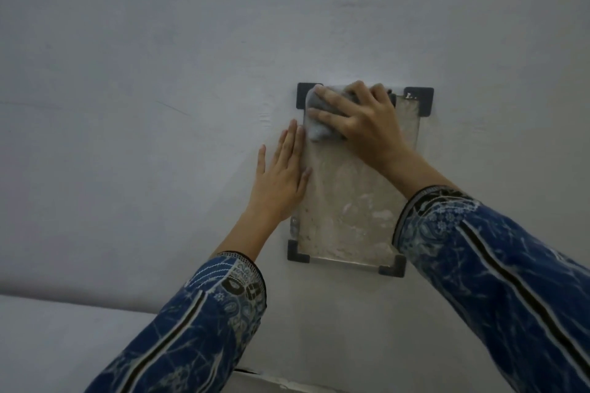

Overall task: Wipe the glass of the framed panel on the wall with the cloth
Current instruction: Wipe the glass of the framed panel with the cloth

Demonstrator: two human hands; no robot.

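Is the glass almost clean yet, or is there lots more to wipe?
Lots more. The right hand presses the crumpled grey cloth on the top left of the clear glass panel with dark corner brackets; the left hand lies flat along its left edge. The middle and bottom look cloudy with smears, so no part looks finished.
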